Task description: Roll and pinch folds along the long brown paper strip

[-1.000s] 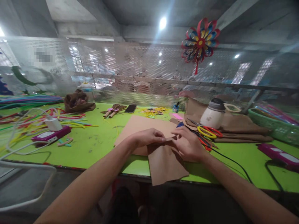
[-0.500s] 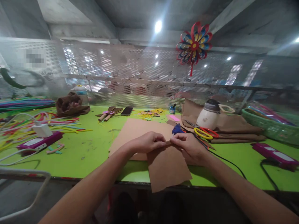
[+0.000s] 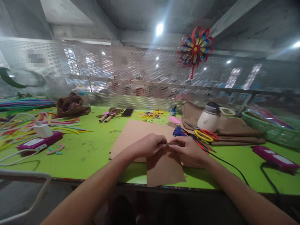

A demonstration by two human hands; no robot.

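Both of my hands pinch the upper edge of a small piece of brown paper (image 3: 165, 170), which hangs down toward me over the table's front edge. My left hand (image 3: 153, 145) is closed on the edge's left part, my right hand (image 3: 186, 148) on its right part. Between the fingertips the edge looks narrowly folded or rolled; the fingers hide part of it. Beneath lies a larger flat sheet of brown paper (image 3: 134, 134). Just beyond my right hand is a blue glue gun (image 3: 179, 131), partly covered, with scissors (image 3: 203, 135) with yellow and red handles to its right.
A white bottle with a grey lid (image 3: 209, 117) stands by folded brown paper (image 3: 239, 128) at right. Purple power strips (image 3: 274, 157) lie at both sides, with cables. Two rolled paper pieces (image 3: 107, 115), a phone (image 3: 127, 112) and yellow scraps (image 3: 152, 115) are at the back.
The fingers have shifted slightly down along the paper's top edge, the right hand now pinching more of it. The hanging part has straightened, and its lower end sits a little higher and further left.
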